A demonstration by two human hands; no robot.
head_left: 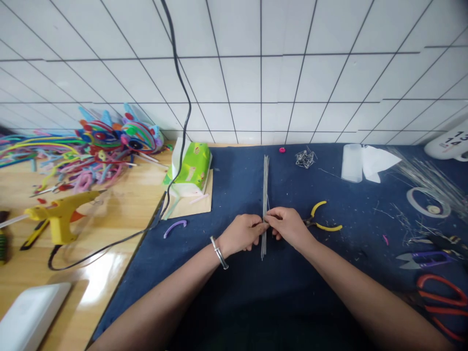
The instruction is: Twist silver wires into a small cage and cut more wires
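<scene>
A narrow bundle of thin silver wires (pixel 265 180) points away from me over the dark blue cloth. My left hand (pixel 243 232), wearing a silver bangle (pixel 219 252) at the wrist, is closed round the bundle's lower part. From the other side, my right hand (pixel 287 224) pinches at the bundle with thumb and forefinger. One thin wire (pixel 268 201) slants out beside the bundle at those fingertips; its lower end is hidden by the fingers. Just right of my right hand lie yellow-handled pliers (pixel 323 217), their jaws partly hidden.
On the left are a yellow glue gun (pixel 60 214) with its black cord (pixel 109 247), colourful pipe-cleaner figures (pixel 141 136) and a green tissue pack (pixel 193 168). Rightward lie a wire tangle (pixel 305 158), loose wires (pixel 435 178), a tape roll (pixel 413 197), purple snips (pixel 427 258) and red-handled scissors (pixel 440 295).
</scene>
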